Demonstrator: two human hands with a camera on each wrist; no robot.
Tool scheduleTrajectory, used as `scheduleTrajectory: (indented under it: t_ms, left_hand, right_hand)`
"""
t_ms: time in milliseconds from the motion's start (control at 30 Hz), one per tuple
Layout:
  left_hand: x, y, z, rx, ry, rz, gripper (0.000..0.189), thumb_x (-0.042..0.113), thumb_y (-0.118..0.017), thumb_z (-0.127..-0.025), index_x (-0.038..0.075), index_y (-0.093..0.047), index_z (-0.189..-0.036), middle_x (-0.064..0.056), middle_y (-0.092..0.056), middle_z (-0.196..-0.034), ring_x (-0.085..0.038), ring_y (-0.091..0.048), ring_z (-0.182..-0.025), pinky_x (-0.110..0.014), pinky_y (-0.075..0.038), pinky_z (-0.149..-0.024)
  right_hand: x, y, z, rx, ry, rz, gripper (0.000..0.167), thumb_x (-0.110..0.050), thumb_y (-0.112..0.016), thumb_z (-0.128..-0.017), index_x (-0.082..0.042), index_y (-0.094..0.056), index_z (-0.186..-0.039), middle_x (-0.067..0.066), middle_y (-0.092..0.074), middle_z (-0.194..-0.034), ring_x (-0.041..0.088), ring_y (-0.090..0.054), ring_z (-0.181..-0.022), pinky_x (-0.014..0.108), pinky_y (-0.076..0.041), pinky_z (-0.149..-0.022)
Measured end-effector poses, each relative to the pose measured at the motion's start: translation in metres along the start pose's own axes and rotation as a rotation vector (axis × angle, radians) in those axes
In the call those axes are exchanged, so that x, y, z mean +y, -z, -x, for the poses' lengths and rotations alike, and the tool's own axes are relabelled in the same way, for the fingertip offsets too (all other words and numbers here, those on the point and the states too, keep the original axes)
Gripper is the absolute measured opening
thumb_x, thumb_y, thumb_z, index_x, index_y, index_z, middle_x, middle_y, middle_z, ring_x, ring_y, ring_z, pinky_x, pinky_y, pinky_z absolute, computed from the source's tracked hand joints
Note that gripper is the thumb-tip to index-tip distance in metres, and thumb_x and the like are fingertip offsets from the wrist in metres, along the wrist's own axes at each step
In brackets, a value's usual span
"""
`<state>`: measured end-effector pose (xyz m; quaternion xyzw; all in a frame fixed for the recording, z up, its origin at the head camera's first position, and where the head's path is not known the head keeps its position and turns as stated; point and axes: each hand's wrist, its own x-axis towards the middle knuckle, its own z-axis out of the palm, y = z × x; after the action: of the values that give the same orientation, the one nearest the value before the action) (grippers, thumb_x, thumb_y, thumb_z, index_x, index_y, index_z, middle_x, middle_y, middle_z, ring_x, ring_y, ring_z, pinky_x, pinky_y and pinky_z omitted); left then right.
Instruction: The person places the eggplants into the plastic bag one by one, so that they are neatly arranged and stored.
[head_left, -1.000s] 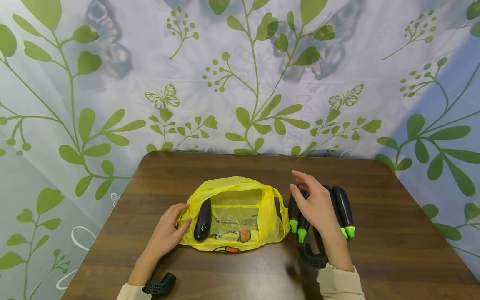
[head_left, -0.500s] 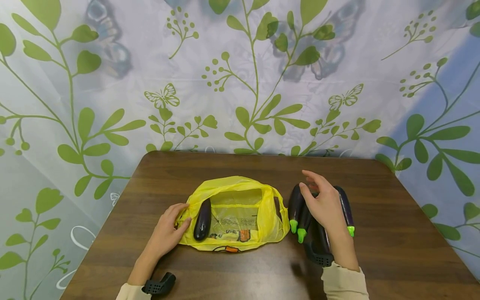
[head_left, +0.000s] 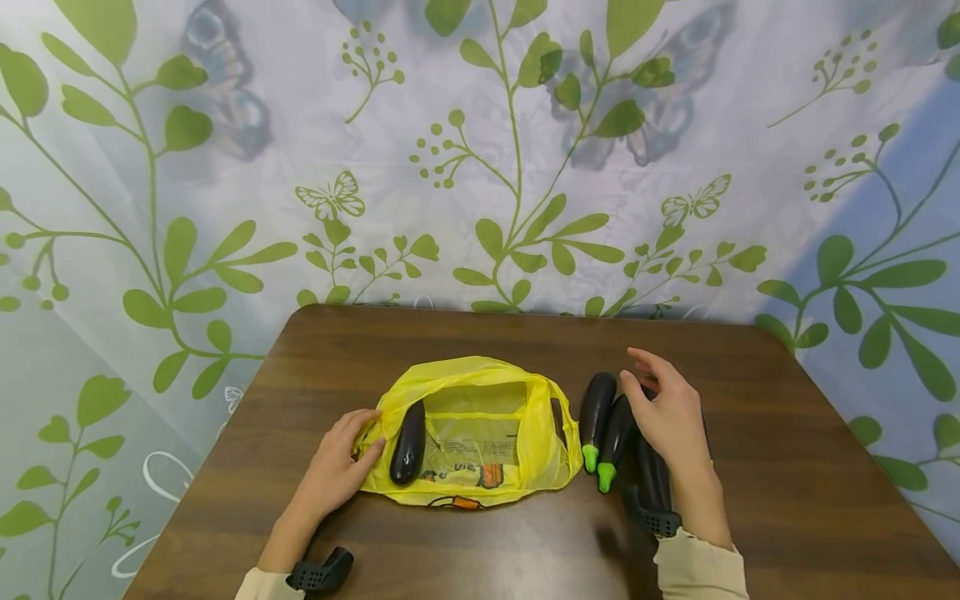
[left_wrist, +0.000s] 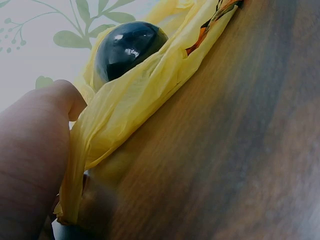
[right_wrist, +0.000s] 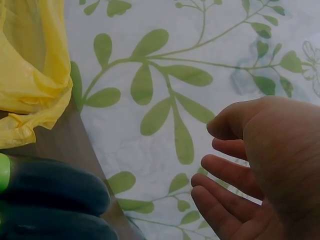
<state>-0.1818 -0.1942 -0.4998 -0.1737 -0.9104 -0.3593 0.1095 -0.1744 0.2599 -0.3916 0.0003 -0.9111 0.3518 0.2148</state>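
A yellow plastic bag (head_left: 551, 454) lies with its mouth open on the table. Inside its left part is one dark purple eggplant (head_left: 408, 443), whose rounded end also shows in the left wrist view. My left hand (head_left: 336, 468) holds the bag's left rim, the thumb hooked over the plastic. To the right of the bag, several eggplants (head_left: 597, 408) with bright green stem ends lie side by side. My right hand (head_left: 670, 417) hovers over the right ones with fingers loosely bent and nothing in its grasp; it partly hides them. In the right wrist view the fingers are apart from the eggplants (right_wrist: 55, 185).
The brown wooden table (head_left: 780, 467) has rounded far corners. Behind it hangs a pale cloth (head_left: 480, 208) printed with green leaves and butterflies. A black strap device (head_left: 322, 571) sits on the left wrist and another (head_left: 651, 510) on the right.
My right hand has moved to the right over the eggplants, uncovering the two nearest the bag. The left hand and the bag have stayed in place.
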Motion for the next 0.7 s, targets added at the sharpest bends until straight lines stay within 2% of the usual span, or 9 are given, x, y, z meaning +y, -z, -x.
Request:
scheduleTrajectory:
  t_ms: [267,700]
  left_hand:
    - [-0.002,-0.002,0.001,0.005,0.001,0.002,0.041,0.018,-0.07,-0.099,0.004,-0.061,-0.137,-0.017,-0.061,-0.136,-0.04,-0.058,-0.126,-0.063,-0.046,-0.103]
    - [-0.002,-0.002,0.0,0.012,-0.008,-0.001,0.04,0.017,-0.07,-0.099,0.003,-0.062,-0.136,-0.017,-0.061,-0.136,-0.04,-0.058,-0.126,-0.063,-0.047,-0.103]
  right_hand:
    - [0.008,0.004,0.0,0.032,-0.026,0.014,0.039,-0.018,-0.061,-0.103,-0.003,-0.061,-0.14,0.026,-0.066,-0.128,0.045,-0.067,-0.111,0.057,-0.053,-0.095]
    - [0.021,0.014,0.001,0.016,-0.146,0.043,0.043,-0.025,-0.057,-0.105,-0.006,-0.059,-0.144,0.028,-0.063,-0.132,0.048,-0.064,-0.117,0.061,-0.051,-0.096]
